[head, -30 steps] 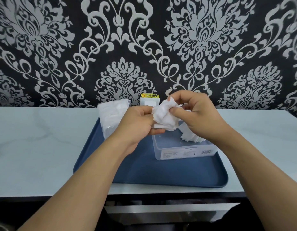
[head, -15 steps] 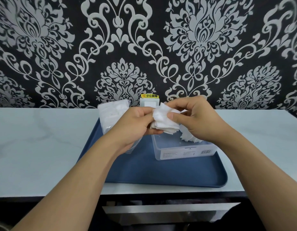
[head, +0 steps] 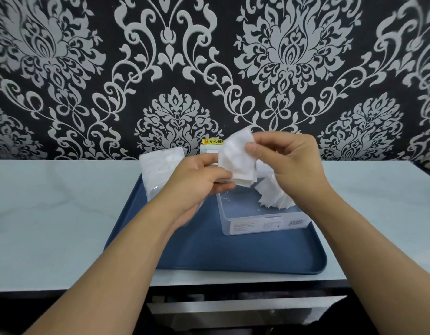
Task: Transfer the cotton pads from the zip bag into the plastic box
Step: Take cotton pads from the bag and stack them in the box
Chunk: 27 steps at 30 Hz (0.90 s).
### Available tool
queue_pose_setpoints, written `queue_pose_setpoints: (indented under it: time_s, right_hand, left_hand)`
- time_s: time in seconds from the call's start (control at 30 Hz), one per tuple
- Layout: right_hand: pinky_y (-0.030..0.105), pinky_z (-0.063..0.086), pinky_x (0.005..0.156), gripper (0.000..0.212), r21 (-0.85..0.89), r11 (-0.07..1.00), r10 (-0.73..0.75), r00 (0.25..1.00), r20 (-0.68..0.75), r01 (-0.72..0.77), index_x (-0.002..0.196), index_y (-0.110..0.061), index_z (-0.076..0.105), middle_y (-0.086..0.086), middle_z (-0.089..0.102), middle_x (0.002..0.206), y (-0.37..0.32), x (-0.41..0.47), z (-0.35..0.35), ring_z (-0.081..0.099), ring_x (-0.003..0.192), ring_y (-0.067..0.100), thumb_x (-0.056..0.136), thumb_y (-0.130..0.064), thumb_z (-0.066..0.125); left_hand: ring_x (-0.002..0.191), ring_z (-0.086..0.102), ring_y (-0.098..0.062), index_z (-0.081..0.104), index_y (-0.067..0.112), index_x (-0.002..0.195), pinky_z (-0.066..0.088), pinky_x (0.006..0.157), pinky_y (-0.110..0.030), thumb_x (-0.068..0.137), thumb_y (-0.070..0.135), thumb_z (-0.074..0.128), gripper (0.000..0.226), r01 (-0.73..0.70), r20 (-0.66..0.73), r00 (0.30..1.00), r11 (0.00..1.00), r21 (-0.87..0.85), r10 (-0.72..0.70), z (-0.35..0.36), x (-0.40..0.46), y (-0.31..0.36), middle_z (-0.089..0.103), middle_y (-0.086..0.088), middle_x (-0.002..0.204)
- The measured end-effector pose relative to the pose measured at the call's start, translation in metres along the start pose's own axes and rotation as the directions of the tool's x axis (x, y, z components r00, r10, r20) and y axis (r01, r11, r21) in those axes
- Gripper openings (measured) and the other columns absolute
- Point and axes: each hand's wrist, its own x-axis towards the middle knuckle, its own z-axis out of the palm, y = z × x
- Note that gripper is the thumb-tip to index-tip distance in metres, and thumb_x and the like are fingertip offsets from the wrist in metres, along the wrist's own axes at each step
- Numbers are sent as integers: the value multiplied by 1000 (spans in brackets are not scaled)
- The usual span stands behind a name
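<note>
Both hands are holding a small stack of cotton pads above the clear plastic box. The right hand is pinching the stack's upper edge between thumb and fingers, while the left hand is gripping its lower corner with curled fingers. More pads are lying inside the box, which is sitting on a blue tray on the pale counter. The zip bag is lying at the tray's far left corner, behind the left hand.
</note>
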Motion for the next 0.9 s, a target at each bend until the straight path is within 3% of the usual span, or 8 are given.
queue_pose_setpoints:
  time_s: [0.1,0.23,0.37,0.53,0.63,0.77,0.83,0.9]
  right_hand:
    - [22,52,68,10,99,994,24,990,136,-38,97,-1,71,7,73,81,-6,3,-10,63,73,13,91,1,65]
    - [28,48,72,10,-259,965,58,939,338,33,98,-7,72,13,70,89,2,5,-13,58,77,15,96,-8,62]
    - [33,50,73,10,-320,947,71,952,296,29,99,-12,73,9,71,92,9,7,-9,62,78,24,95,-11,63]
    - [24,46,65,10,-361,932,84,954,289,28,98,-13,75,6,72,86,7,6,-8,56,66,10,94,-10,66]
    - [28,49,64,16,-372,928,66,980,187,8,106,-19,72,3,69,87,5,4,-5,57,67,16,91,-15,69]
    - [29,55,79,52,-344,861,420,905,65,-375,119,-24,63,-4,69,104,2,-1,-3,66,89,10,76,-48,79]
    - [32,55,77,38,-107,799,602,788,130,-592,109,-14,72,3,75,98,-4,-2,-6,69,88,15,80,-39,78]
    - [27,52,69,33,49,755,648,756,95,-654,102,-4,75,4,72,83,-7,0,-11,65,74,14,80,-28,80]
  left_hand:
    - [86,74,-18,72,8,104,61,72,-20,91,-9,59,25,6,-1,1000,1000,8,-6,0,2,-1,78,-12,103]
    - [96,76,-20,70,11,111,61,85,-27,90,-8,62,29,-27,72,997,999,46,24,1,0,-1,79,-11,102]
    - [100,75,-23,69,9,117,61,86,-29,91,-7,60,32,-22,80,997,999,48,18,1,-1,-1,78,-12,106]
    - [96,75,-31,69,4,112,63,77,-35,93,17,56,26,74,48,997,987,-140,-68,3,1,3,76,-18,106]
    - [91,75,-21,70,9,110,62,72,-26,96,14,63,16,-14,-8,1000,1000,-18,14,8,2,-4,78,-11,103]
    - [96,75,-18,66,10,121,60,73,-23,98,6,58,25,-42,-20,999,997,-60,41,18,6,-8,76,-9,111]
    - [98,74,-18,64,10,123,60,75,-25,99,5,56,25,-39,9,999,993,-110,40,23,7,-6,75,-8,114]
    - [98,73,-18,62,11,124,60,76,-27,100,7,57,25,-30,5,999,991,-132,31,27,7,-6,74,-8,115]
